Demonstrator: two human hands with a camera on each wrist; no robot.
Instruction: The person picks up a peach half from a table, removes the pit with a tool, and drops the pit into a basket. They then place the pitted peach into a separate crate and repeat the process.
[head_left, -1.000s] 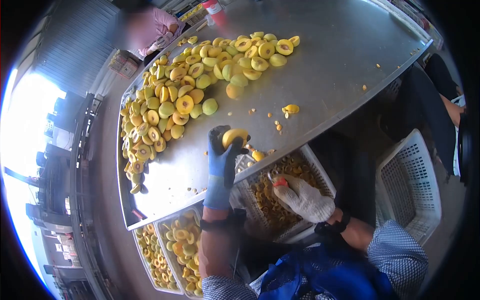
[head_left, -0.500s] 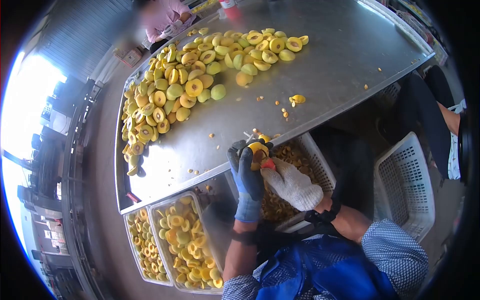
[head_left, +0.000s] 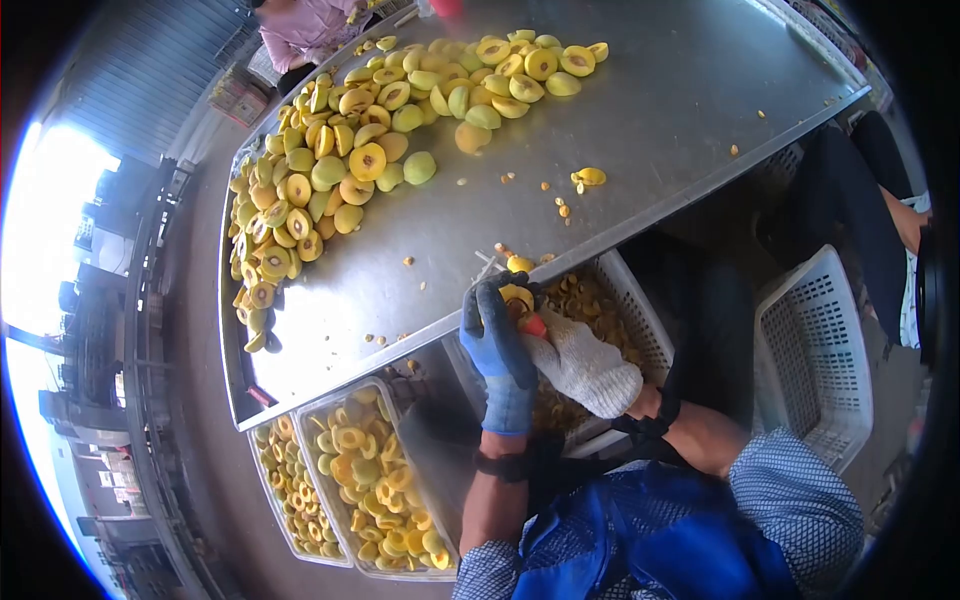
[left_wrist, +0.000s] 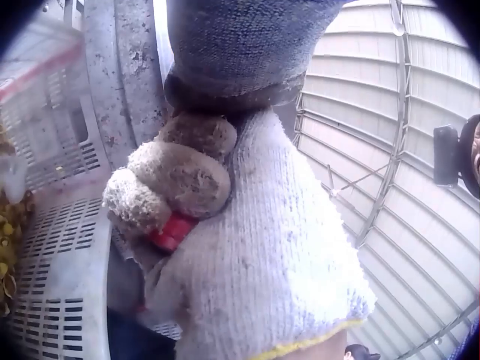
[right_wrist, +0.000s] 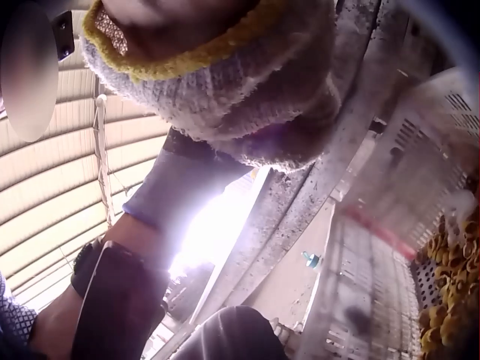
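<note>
My left hand, in a blue glove with dark palm and fingers, holds a yellow peach half near the table's front edge. The white knit-gloved right hand grips a red-handled tool against the fruit. Its tip is hidden there now. In the left wrist view, knit-gloved fingers curl round the red handle. Both hands are above a white crate of small brownish-yellow pieces. The right wrist view shows mostly the knit glove's cuff.
A metal table bears a pile of peach halves and scattered pits. Two crates of peach halves stand at lower left, one with a pale rim. A white slotted crate is at right. A person in pink sits across.
My left hand has brought the peach half down and right to the right hand's tool, at the table edge. Over the last half second both hands have stayed together at the fruit.
</note>
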